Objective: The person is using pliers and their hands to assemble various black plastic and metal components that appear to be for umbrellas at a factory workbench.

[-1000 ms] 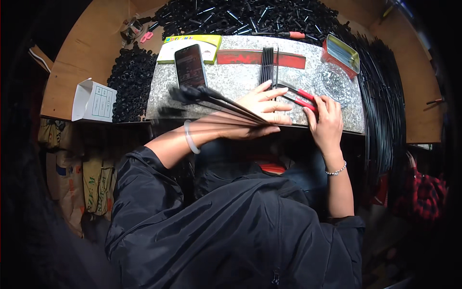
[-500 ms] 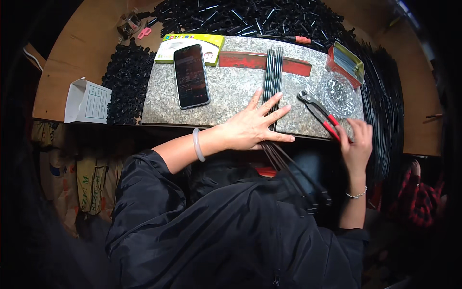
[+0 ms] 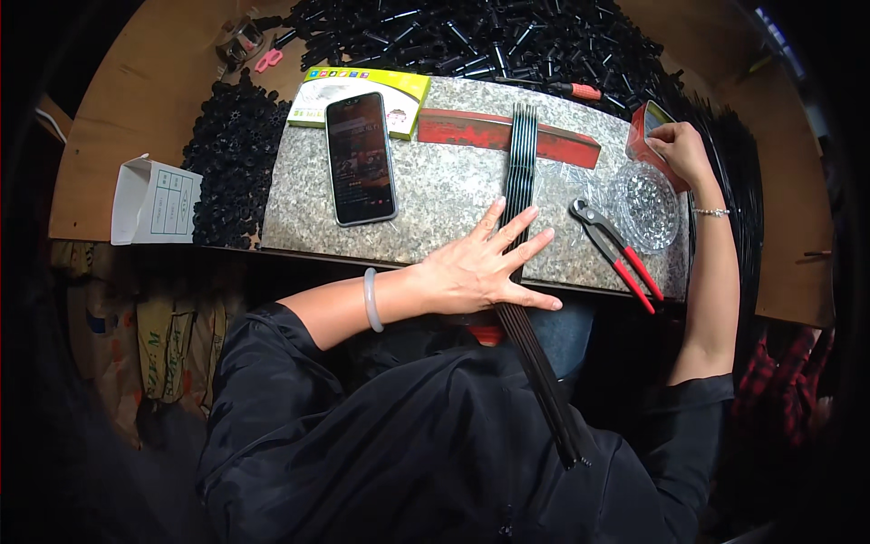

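A person's left hand (image 3: 485, 267) lies spread over a row of thin, glossy black rods (image 3: 523, 163) at the centre of the frame, the rods crossing a worn red metal bar (image 3: 453, 130) on the speckled grey stone tabletop (image 3: 435, 199) and trailing off its edge. Lining up the rods looks done; the reach to the red metal tin (image 3: 638, 136), upper right, appears unfinished, the right hand (image 3: 684, 150) bent at its rim, any catch hidden. Red-handled black pliers (image 3: 589, 218) lie unheld at centre right; they and a clear round dish (image 3: 671, 234) of silvery pieces sit between right hand and rods. A dark smartphone (image 3: 361, 159), left of centre, stays clear.
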`<state>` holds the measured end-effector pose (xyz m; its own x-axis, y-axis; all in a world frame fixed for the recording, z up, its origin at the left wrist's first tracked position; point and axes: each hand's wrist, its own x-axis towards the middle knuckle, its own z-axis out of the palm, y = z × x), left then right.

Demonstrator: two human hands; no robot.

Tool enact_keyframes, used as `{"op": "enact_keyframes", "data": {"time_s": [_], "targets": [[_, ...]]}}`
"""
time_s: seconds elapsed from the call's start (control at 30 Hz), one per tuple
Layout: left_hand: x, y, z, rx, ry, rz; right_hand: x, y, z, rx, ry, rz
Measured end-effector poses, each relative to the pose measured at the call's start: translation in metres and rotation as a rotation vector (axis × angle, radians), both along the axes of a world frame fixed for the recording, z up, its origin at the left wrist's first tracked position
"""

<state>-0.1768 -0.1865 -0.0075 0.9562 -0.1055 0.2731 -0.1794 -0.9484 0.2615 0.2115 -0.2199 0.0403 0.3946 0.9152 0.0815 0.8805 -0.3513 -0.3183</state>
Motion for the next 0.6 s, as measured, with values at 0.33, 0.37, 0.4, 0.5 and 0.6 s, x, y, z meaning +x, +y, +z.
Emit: {"op": "enact_keyframes", "data": {"time_s": [0.33, 0.37, 0.4, 0.5, 0.6], "targets": [[0.001, 0.002, -0.004, 0.022, -0.031, -0.008, -0.011, -0.002, 0.018, 0.059, -0.180, 0.023], [0.000, 0.002, -0.004, 0.017, -0.029, -0.009, -0.018, 0.000, 0.022, 0.136, -0.250, 0.014], [0.000, 0.003, -0.005, 0.033, -0.033, -0.004, -0.024, 0.003, 0.021, 0.252, -0.348, 0.034], [-0.002, 0.004, -0.004, 0.039, -0.029, 0.006, -0.090, 0.019, 0.029, 0.226, 0.212, 0.099], [-0.001, 0.004, 0.000, 0.063, -0.013, 0.010, -0.121, 0.034, 0.009, 0.122, 0.181, 0.283]]}}
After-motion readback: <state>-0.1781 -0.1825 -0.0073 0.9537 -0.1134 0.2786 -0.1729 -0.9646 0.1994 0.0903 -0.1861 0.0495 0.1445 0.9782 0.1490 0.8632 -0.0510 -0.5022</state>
